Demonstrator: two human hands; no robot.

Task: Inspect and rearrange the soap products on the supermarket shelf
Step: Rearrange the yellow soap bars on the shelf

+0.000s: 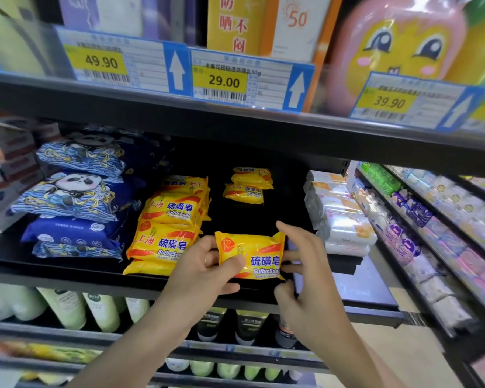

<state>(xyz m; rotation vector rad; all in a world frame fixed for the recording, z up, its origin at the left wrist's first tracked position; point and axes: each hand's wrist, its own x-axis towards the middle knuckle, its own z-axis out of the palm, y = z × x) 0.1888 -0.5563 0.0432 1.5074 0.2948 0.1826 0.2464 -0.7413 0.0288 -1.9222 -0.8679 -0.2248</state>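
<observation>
Yellow sulfur soap bar (251, 254) held at the front edge of the black shelf (67, 271), mid-rearrangement.

Panda-print packs (76, 191) stacked far left; beside them a yellow soap stack (168, 225); two more yellow bars (248, 186) set further back. Left hand (205, 268) curled round the bar's left end, thumb across its face. Right hand (303, 264) partly spread at the bar's right end, fingertips touching, not clearly gripping. Probably placing or squaring the bar; next, likely lining it up in the gap right of the stack. White soap packs (342, 219) further right, price tags (224, 79) above, bottles (67, 306) below.
</observation>
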